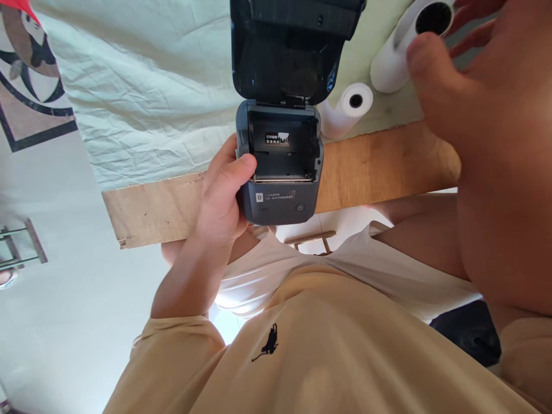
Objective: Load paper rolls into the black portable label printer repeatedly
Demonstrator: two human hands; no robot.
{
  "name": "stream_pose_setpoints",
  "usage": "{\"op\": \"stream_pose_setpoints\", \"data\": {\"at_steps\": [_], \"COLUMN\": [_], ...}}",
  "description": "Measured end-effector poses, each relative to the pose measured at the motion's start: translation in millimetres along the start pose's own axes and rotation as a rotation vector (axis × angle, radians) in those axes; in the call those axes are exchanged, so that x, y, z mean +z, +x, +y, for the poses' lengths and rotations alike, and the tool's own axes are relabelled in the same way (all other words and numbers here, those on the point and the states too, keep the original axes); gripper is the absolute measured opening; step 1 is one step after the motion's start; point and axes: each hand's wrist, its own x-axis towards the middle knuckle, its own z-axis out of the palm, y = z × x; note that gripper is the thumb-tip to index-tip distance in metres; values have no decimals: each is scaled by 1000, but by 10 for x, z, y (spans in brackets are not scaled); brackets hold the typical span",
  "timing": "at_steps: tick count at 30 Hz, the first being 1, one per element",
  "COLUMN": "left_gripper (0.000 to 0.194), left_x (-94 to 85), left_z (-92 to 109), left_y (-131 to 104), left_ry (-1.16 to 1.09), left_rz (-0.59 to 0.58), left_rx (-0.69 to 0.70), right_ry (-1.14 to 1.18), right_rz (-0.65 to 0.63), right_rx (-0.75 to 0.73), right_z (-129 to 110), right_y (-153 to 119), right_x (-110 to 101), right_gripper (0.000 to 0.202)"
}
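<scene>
"Where's the printer [279,208]?"
"Over the table's [366,172] near edge, pinched sideways by the left hand [222,198]; a slack grip could drop it."
"Right hand [489,98]?"
"Fingers spread around the big roll [387,66], contact unclear; a bump could send the small roll [342,115] off that edge."

You are holding the open printer [276,202] in your left hand [222,198]. Your right hand [491,109] is spreading near the larger white roll [390,66] on the worktop [371,169].

Left grip [222,198] is curled, right grip [495,98] spread.
</scene>
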Motion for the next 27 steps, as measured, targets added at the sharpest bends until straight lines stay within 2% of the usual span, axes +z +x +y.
{"op": "stream_pose_setpoints", "data": {"at_steps": [2,7,10,15,20,23,25,27], "left_gripper": [48,53,47,42,69,72,71,62], "left_x": [13,-26,-77,-100,-159,-196,-212,-226], "left_z": [-10,-36,-23,-7,-110,-168,-181,-178], "left_y": [6,21,15,12,51,77,88,97], "left_ry": [26,56,24,-28,-52,-74,-77,-68], "left_rz": [16,20,-36,-47,-113,-137,-139,-161], "left_rx": [21,33,14,-19,46,96,122,119], "right_ry": [-106,-103,-164,-156,-162,-290,-338,-345], "right_rz": [-18,-47,-98,-51,-90,-149,-175,-184], "right_rx": [-36,-70,-66,-80,-282,-217,-168,-160], "right_z": [-135,-279,-304,-248,-135,-140,-165,-198], "right_y": [-24,-77,-53,-46,-49,-6,15,14], "right_x": [38,37,53,70,94,118,124,120], "right_gripper": [78,86,74,64,54,42,42,44]}}
